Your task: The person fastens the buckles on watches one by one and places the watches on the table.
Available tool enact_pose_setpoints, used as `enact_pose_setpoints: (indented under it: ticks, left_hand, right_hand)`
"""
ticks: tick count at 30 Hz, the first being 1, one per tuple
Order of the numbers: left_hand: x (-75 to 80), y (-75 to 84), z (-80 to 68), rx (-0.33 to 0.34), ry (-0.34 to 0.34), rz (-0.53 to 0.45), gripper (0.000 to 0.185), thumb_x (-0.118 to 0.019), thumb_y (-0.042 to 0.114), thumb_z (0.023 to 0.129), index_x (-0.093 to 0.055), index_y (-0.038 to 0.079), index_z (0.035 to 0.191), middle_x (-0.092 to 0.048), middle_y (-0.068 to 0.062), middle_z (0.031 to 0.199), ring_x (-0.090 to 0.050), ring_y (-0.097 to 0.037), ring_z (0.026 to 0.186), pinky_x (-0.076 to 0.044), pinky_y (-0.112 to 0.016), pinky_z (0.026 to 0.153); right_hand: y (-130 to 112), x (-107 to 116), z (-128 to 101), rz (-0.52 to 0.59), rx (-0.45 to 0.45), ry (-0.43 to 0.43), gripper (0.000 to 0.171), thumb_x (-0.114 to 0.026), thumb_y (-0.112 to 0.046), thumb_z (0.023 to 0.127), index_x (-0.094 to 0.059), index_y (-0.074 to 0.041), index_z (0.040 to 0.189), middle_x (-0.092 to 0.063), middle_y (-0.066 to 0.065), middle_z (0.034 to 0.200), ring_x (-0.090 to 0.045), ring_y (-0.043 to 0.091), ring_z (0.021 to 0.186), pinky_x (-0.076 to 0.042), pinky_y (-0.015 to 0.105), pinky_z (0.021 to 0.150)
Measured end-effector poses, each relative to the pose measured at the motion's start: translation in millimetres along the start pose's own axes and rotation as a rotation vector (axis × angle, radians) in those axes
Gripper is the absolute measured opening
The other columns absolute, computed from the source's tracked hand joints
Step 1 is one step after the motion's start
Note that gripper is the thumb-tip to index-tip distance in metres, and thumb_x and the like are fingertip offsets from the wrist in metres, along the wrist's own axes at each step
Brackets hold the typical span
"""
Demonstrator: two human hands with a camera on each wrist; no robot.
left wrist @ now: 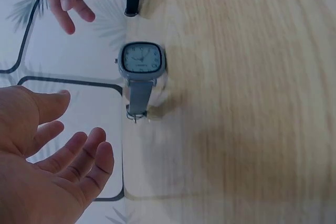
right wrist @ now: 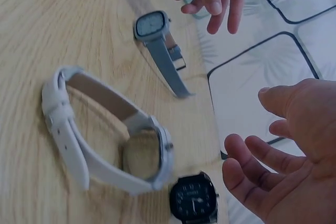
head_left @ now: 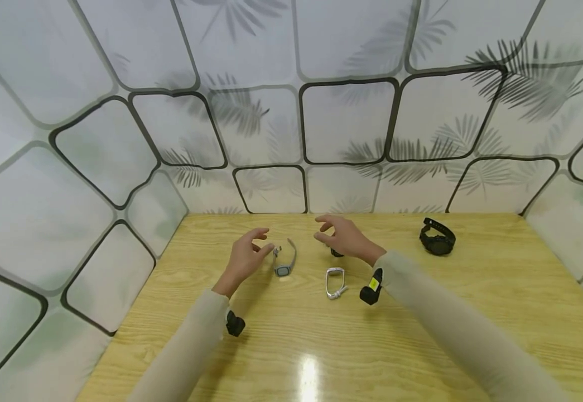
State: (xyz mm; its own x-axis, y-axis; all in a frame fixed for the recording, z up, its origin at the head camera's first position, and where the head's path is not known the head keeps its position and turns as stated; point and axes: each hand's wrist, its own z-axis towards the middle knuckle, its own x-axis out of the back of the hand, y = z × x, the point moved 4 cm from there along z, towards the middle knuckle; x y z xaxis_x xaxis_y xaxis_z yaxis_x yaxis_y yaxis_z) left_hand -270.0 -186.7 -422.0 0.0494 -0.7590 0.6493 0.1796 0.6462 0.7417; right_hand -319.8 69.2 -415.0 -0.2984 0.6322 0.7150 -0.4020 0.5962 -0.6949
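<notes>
My left hand [head_left: 247, 254] hangs over the table just left of a grey watch [head_left: 283, 270], its fingers loosely bent and holding nothing. That watch has a squarish dial and an unbuckled grey strap; the left wrist view shows its face [left wrist: 142, 59]. My right hand [head_left: 346, 237] hovers with relaxed fingers above a small black watch [head_left: 337, 253], which it partly hides in the head view. In the right wrist view the black watch [right wrist: 193, 198] shows a dark dial, beside the empty fingers. Nearer me lies a white watch [right wrist: 134, 183], its strap fastened into a loop.
A larger black watch [head_left: 438, 244] with a looped strap lies to the right on the wooden table [head_left: 281, 340]. Patterned cloth [head_left: 351, 120] with leaf prints and dark outlines rises behind the table and at both sides. Each wrist wears a small black camera [head_left: 235, 323].
</notes>
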Motion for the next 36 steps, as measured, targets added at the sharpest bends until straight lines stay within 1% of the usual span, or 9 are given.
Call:
enact_pose_setpoints:
  ticks: [3,8,14,18,23,28,31,34,36]
  left_hand:
    - [5.3,-5.9,-6.0,0.021,0.007,0.009,0.046,-0.071,0.016,0.1,-0.058,0.007,0.144,-0.064,-0.022,0.132,-0.068,-0.031,0.09,-0.058,-0.036,0.064]
    - [10.9,-10.7,-12.5,0.028,0.017,0.006,0.047,-0.071,0.015,0.1,-0.058,0.006,0.144,-0.063,-0.024,0.131,-0.069,-0.032,0.09,-0.058,-0.036,0.064]
    - [10.6,-15.3,-14.9,0.044,0.015,0.01,0.048,-0.072,0.016,0.099,-0.058,0.006,0.144,-0.064,-0.024,0.131,-0.068,-0.032,0.09,-0.058,-0.036,0.065]
    - [6.5,-17.3,-15.5,0.047,-0.011,0.013,0.05,-0.072,0.016,0.099,-0.056,0.004,0.145,-0.064,-0.024,0.131,-0.069,-0.034,0.093,-0.06,-0.039,0.068]
    - [-1.5,-19.4,-17.3,0.055,-0.081,0.005,0.054,-0.073,0.017,0.098,-0.054,0.003,0.147,-0.062,-0.025,0.133,-0.069,-0.037,0.097,-0.061,-0.043,0.073]
    - [-7.9,-20.8,-19.0,0.043,-0.144,0.006,0.055,-0.074,0.015,0.097,-0.053,0.003,0.147,-0.061,-0.026,0.134,-0.069,-0.038,0.098,-0.06,-0.045,0.076]
    - [-9.6,-21.4,-19.9,0.034,-0.159,0.015,0.054,-0.076,0.014,0.096,-0.055,0.002,0.144,-0.062,-0.026,0.134,-0.069,-0.037,0.098,-0.061,-0.044,0.076]
    - [-10.6,-22.0,-19.8,0.041,-0.165,0.016,0.051,-0.077,0.014,0.095,-0.059,0.004,0.142,-0.062,-0.023,0.135,-0.07,-0.034,0.096,-0.06,-0.041,0.074]
    - [-11.3,-22.1,-19.7,0.052,-0.171,0.009,0.05,-0.077,0.014,0.094,-0.061,0.007,0.141,-0.062,-0.021,0.137,-0.07,-0.031,0.095,-0.06,-0.037,0.07]
  right_hand:
    - [-4.1,-8.7,2.6,0.027,-0.005,-0.022,0.055,-0.062,-0.028,0.106,-0.047,-0.004,0.152,-0.063,0.023,0.132,-0.074,0.031,0.089,-0.06,0.038,0.073]
    - [-8.0,-17.8,3.4,0.056,-0.034,-0.047,0.056,-0.062,-0.027,0.106,-0.045,-0.005,0.154,-0.062,0.022,0.133,-0.074,0.03,0.089,-0.06,0.038,0.073]
    - [-11.3,-27.8,5.9,0.071,-0.061,-0.067,0.057,-0.062,-0.027,0.106,-0.043,-0.004,0.154,-0.063,0.022,0.132,-0.075,0.028,0.088,-0.061,0.037,0.072]
    - [-14.0,-37.7,7.4,0.128,-0.136,-0.093,0.06,-0.062,-0.027,0.105,-0.04,-0.005,0.157,-0.062,0.02,0.133,-0.074,0.027,0.091,-0.061,0.037,0.071]
    - [-17.7,-53.5,7.8,0.171,-0.225,-0.133,0.062,-0.063,-0.026,0.105,-0.038,-0.008,0.158,-0.06,0.019,0.134,-0.072,0.025,0.091,-0.061,0.037,0.071]
    - [-21.2,-63.6,8.5,0.158,-0.218,-0.131,0.063,-0.066,-0.025,0.103,-0.04,-0.008,0.158,-0.06,0.02,0.134,-0.072,0.022,0.087,-0.06,0.036,0.071]
    - [-21.3,-68.2,8.6,0.151,-0.196,-0.135,0.064,-0.068,-0.025,0.102,-0.041,-0.01,0.157,-0.058,0.02,0.137,-0.071,0.02,0.085,-0.06,0.037,0.07]
    - [-20.7,-71.4,8.9,0.109,-0.169,-0.135,0.063,-0.07,-0.026,0.101,-0.043,-0.011,0.156,-0.057,0.019,0.141,-0.07,0.017,0.081,-0.059,0.04,0.079]
    - [-19.5,-72.9,9.3,0.09,-0.156,-0.135,0.062,-0.071,-0.025,0.1,-0.046,-0.011,0.154,-0.056,0.019,0.143,-0.069,0.015,0.077,-0.059,0.041,0.081]
